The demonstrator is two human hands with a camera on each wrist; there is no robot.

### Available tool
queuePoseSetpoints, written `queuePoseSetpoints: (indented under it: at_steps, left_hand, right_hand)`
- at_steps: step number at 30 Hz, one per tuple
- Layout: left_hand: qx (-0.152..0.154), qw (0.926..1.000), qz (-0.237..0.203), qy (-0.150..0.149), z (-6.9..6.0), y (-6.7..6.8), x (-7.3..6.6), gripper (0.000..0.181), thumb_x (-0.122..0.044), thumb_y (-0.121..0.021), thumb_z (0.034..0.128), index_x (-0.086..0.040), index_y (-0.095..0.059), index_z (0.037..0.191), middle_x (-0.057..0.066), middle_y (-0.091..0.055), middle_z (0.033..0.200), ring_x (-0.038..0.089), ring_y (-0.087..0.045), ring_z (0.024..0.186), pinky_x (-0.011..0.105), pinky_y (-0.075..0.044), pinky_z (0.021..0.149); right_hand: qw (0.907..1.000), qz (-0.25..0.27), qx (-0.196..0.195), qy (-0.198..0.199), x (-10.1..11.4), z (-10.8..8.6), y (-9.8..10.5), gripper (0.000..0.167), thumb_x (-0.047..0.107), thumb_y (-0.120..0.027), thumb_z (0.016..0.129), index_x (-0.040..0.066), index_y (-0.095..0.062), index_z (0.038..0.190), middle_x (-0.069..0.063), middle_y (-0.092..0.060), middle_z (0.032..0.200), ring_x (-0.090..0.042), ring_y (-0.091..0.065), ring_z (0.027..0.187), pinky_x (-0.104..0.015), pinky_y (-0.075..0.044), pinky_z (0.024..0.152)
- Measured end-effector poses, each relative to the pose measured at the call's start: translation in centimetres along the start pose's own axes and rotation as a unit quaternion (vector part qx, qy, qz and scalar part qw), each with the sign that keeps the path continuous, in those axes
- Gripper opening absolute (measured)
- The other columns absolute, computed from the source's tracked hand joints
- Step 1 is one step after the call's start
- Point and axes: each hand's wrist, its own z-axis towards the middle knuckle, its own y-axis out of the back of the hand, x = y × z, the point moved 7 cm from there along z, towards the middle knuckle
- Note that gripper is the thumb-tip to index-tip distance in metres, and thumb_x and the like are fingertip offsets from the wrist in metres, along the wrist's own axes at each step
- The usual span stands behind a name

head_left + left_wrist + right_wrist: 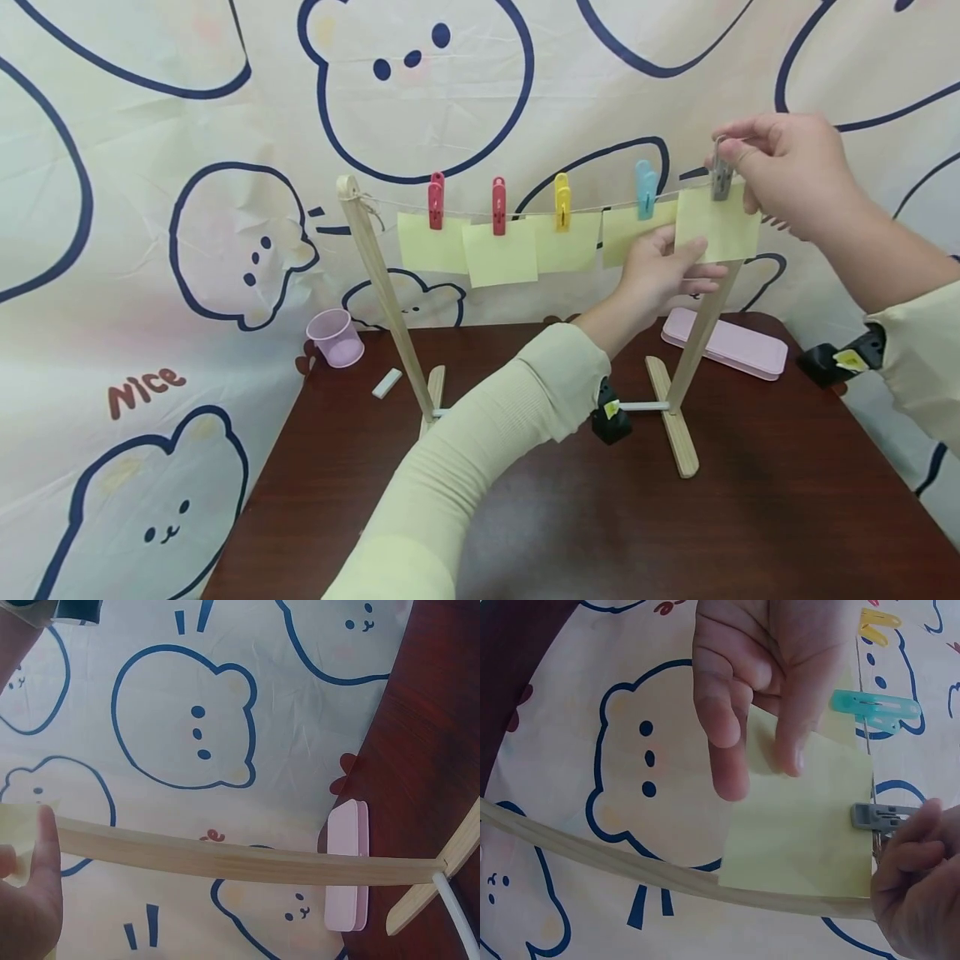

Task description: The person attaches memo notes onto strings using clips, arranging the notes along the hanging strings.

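Note:
My right hand (798,171) pinches a grey clothespin (722,179) at the right end of a thin string (397,202). The clothespin's jaws sit over the top edge of a pale yellow paper note (716,233). My left hand (663,267) holds that note by its lower left side, thumb in front and fingers behind; the right wrist view shows this left hand (776,660) from the other side. Left of it, a blue clothespin (646,190), a yellow clothespin (562,202) and two red clothespins (498,206) hold more yellow notes (500,258) on the string.
Two wooden posts (390,308) on crossed feet carry the string above a dark brown table (600,525). A purple cup (335,339) and a small white block (387,382) lie at left. Behind the right post is a pink case (727,343). A bear-print cloth hangs behind.

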Motion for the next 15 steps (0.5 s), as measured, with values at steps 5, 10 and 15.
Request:
queuePoseSetpoints:
  at_steps: [5, 10, 15]
  left_hand:
    - [0.001, 1.0, 0.0, 0.01, -0.1, 0.3, 0.5, 0.017, -0.007, -0.061, 0.0886, -0.006, -0.063, 0.105, 0.015, -0.068, 0.081, 0.031, -0.067, 0.074, 0.032, -0.056, 0.059]
    - [0.038, 0.9984, 0.021, 0.036, -0.6, 1.2, 2.4, 0.034, -0.009, -0.067, 0.0852, -0.002, -0.059, 0.117, 0.01, -0.068, 0.086, 0.025, -0.067, 0.074, 0.032, -0.056, 0.062]
    - [0.106, 0.9843, 0.113, 0.085, -3.2, 4.0, 5.9, 0.047, -0.013, -0.065, 0.0878, -0.002, -0.049, 0.131, 0.014, -0.068, 0.096, 0.024, -0.067, 0.075, 0.033, -0.056, 0.063]
  right_hand:
    - [0.9987, -0.014, 0.046, 0.018, -0.1, -0.5, -0.2, 0.056, 0.044, -0.04, 0.096, 0.017, -0.032, 0.145, -0.021, -0.047, 0.13, -0.018, -0.051, 0.044, -0.028, -0.036, 0.033]
    - [0.9975, 0.049, 0.032, 0.04, -0.1, -2.0, -0.3, 0.06, 0.039, -0.046, 0.095, 0.026, -0.019, 0.148, -0.011, -0.033, 0.145, -0.004, -0.059, 0.058, -0.02, -0.041, 0.037]
    - [0.9787, 0.07, -0.122, 0.15, -0.3, -5.7, -0.6, 0.045, 0.016, -0.055, 0.092, 0.017, -0.047, 0.135, -0.005, -0.051, 0.131, 0.009, -0.056, 0.071, -0.008, -0.044, 0.049]
